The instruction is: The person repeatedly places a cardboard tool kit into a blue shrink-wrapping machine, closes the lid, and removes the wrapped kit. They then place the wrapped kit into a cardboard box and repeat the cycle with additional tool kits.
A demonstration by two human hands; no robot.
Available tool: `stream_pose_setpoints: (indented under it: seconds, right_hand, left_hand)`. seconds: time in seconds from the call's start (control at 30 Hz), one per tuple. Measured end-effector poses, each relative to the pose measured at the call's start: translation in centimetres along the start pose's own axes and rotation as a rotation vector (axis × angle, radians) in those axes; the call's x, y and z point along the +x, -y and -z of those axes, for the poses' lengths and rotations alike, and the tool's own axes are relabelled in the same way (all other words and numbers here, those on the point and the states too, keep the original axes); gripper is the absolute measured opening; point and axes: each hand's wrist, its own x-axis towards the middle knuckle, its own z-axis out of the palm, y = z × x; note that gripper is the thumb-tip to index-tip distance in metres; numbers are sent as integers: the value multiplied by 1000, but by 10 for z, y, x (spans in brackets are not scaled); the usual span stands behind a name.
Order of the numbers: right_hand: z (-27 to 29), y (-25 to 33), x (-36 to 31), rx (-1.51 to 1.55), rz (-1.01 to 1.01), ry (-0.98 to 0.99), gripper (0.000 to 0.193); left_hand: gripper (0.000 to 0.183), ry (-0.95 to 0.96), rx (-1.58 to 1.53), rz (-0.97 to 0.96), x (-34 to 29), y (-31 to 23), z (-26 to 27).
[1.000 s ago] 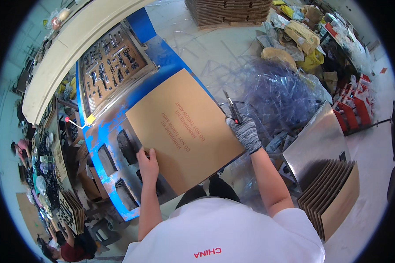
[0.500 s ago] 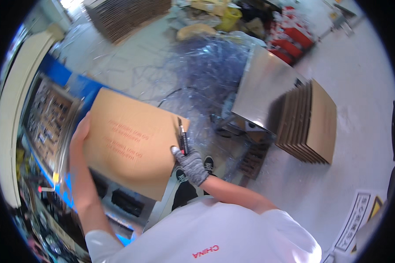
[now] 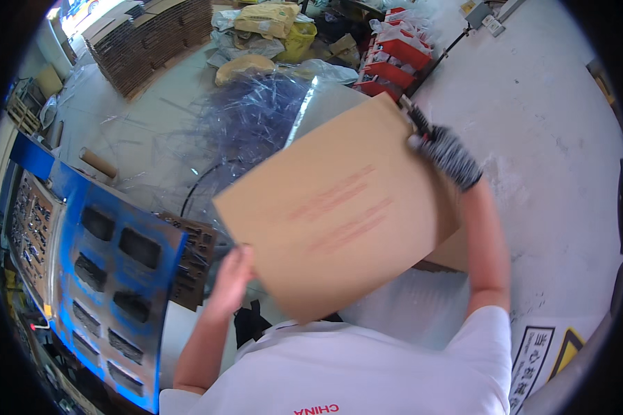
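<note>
A flat brown cardboard sheet [image 3: 332,194] with red print hangs tilted in front of me, held at two sides. My bare left hand [image 3: 232,280] grips its lower left edge, fingers partly hidden by the sheet. At the sheet's upper right edge is my right hand [image 3: 453,158] in a grey knitted glove, closed around a black utility knife [image 3: 417,117]. Its thumb rests on the sheet, and whether its other fingers reach behind is hidden. Below the sheet's right side a part of more cardboard [image 3: 455,253] shows. Behind it, a metal tabletop [image 3: 329,104] is mostly covered.
To the left lies a blue-edged metal plate [image 3: 111,277] with several black patches, beside a dark studded board [image 3: 31,228]. Clear plastic scrap [image 3: 249,117] heaps on the floor ahead. Farther off stand cardboard stacks [image 3: 145,48], sacks [image 3: 266,19] and red bins [image 3: 401,52].
The cardboard sheet has moved from over the machine on the left to the right, over the metal table, and turned. Both hands moved with it; the knife stays in my right hand.
</note>
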Motion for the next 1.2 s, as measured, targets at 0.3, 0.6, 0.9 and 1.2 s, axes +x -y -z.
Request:
stream_pose_setpoints:
  seconds: [0.3,0.6,0.9,1.2]
  right_hand:
    - [80,-225,140,24,-63,88,39]
    - [77,-315,146,0,-99,-61,43]
    - [66,-260,114,-6,197,-372,44]
    - [-189,29,-91,401,503,180,29]
  left_hand:
    - [76,856,-347,352,50,62,-334]
    - [99,870,42,510,71,70,-357]
    - [76,801,177,174,59,90,-319]
    - [46,-210,-120,234,-128,169,-27]
